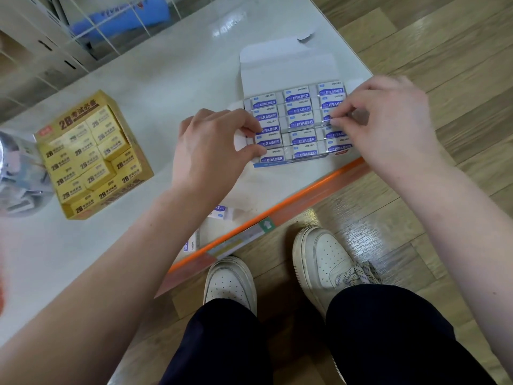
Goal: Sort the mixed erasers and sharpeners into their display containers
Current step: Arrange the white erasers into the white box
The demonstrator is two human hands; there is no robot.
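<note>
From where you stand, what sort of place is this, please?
Likely a stationery shop: a shelf with an orange price rail, a yellow box of 2B erasers, an open box of blue-labelled erasers.

Left grip (211, 145) curled into a pinch, palm down; right grip (388, 120) pinching likewise.

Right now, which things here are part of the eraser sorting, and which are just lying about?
Job: white box; blue erasers in it; left hand and right hand pinching them; yellow box of 2B erasers; loose erasers near the shelf edge; clear jar, perhaps, contents unclear.
Lying about: blue bundle up top; shoes.
</note>
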